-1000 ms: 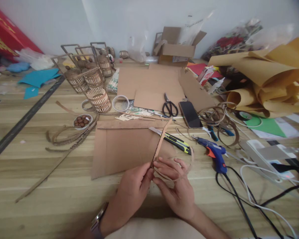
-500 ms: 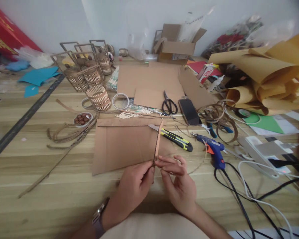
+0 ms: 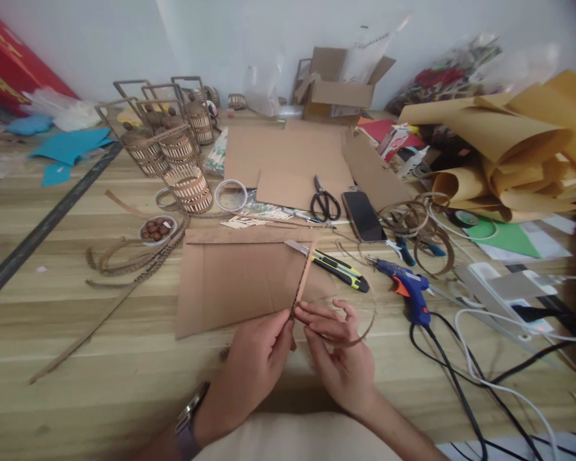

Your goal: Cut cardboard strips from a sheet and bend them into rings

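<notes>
Left hand (image 3: 259, 355) pinching cardboard strip (image 3: 304, 282), right hand (image 3: 343, 362) touching, grip unclear, utility knife (image 3: 342, 270) behind, glue gun (image 3: 416, 298) rightward

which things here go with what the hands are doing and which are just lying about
Likely part of the job:
- cardboard strip, pinched in the left hand, with the right hand at it
- cardboard sheet, just beyond
- utility knife
- glue gun, perhaps

Seemingly just lying about:
- phone
- blue sheet
- yellow-brown paper

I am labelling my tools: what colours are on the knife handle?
The knife handle is black and yellow-green; the head view shows it.
</notes>
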`<state>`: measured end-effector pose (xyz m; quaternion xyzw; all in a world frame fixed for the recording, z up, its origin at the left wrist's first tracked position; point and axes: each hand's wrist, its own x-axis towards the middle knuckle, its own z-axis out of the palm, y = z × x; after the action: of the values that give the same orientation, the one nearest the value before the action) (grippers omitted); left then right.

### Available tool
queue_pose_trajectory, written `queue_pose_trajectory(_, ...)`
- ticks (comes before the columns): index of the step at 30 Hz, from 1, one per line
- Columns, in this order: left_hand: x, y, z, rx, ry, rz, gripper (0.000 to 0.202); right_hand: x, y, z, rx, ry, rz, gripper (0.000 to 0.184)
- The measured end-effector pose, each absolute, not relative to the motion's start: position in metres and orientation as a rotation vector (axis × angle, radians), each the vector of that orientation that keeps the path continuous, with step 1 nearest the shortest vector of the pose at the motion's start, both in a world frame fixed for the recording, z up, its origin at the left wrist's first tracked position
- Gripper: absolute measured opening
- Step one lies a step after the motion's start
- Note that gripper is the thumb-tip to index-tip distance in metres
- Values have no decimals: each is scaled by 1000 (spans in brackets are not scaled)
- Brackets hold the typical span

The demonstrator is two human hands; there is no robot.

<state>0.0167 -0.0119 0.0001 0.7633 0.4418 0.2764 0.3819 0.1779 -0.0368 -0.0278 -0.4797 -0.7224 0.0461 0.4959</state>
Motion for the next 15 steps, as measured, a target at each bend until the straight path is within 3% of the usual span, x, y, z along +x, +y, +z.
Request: queue_pose_trajectory(15, 16, -8, 1, 1757, 1258, 669, 34, 181, -37, -34, -1250, -1712, 200, 18)
